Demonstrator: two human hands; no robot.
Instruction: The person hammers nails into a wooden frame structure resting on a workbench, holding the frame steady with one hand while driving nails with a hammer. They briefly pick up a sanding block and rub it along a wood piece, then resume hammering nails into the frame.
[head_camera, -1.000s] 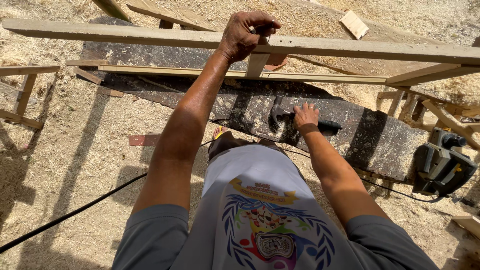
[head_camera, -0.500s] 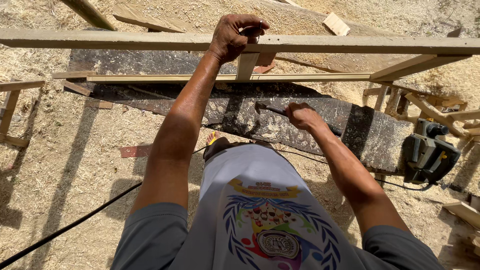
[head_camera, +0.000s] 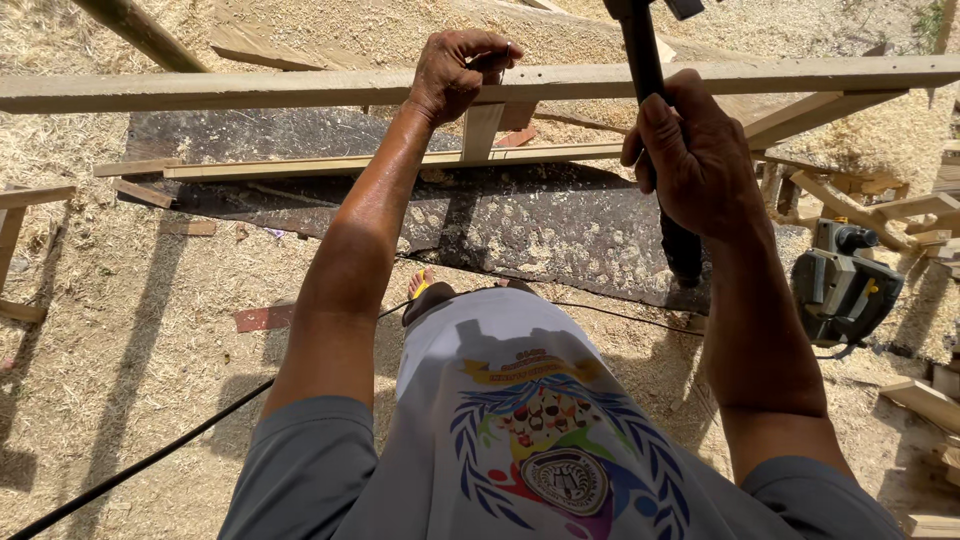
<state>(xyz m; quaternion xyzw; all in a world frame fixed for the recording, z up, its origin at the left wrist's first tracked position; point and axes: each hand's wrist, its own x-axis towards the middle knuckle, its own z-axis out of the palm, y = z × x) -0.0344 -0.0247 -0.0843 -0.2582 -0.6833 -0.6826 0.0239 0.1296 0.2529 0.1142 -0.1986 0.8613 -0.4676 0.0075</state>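
Note:
A long pale wooden rail (head_camera: 250, 88) runs across the top of the view, with a short upright piece (head_camera: 482, 130) under its middle. My left hand (head_camera: 455, 72) rests on the rail, thumb and fingers pinched on what looks like a small nail (head_camera: 508, 52) standing on the rail's top. My right hand (head_camera: 695, 155) is raised and grips the black handle of a hammer (head_camera: 642, 50); the hammer's head is at the top edge of the view, right of the nail.
A dark board (head_camera: 540, 225) lies on the sawdust-covered ground below. An electric planer (head_camera: 845, 285) sits at the right beside loose wood offcuts (head_camera: 925, 400). A black cable (head_camera: 140, 465) crosses the ground at lower left. More timber frames stand at the left and right.
My right hand has lifted off the dark board and come up holding the hammer beside the rail. My left hand stays pinched on the rail.

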